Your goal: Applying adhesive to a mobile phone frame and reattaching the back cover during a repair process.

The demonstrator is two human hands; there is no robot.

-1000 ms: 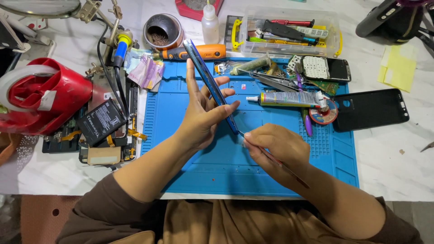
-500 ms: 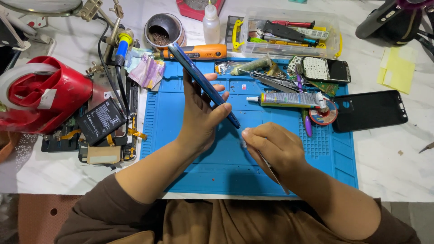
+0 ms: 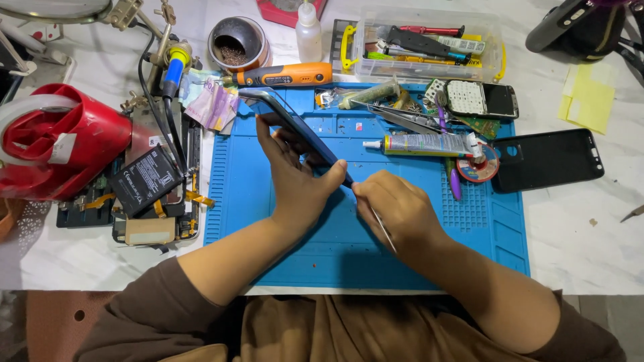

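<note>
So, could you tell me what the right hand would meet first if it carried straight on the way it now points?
The right hand points up and left with its thin tool, so it would probably meet the phone's lower edge and the left hand's thumb first; depth is unclear.

A single head-worn camera looks steeply down from above the person's chest, facing away from the body across the counter. It sits close: both forearms enter from the near edge, the blue mat fills the middle, and the far clutter reaches the top edge.
</note>
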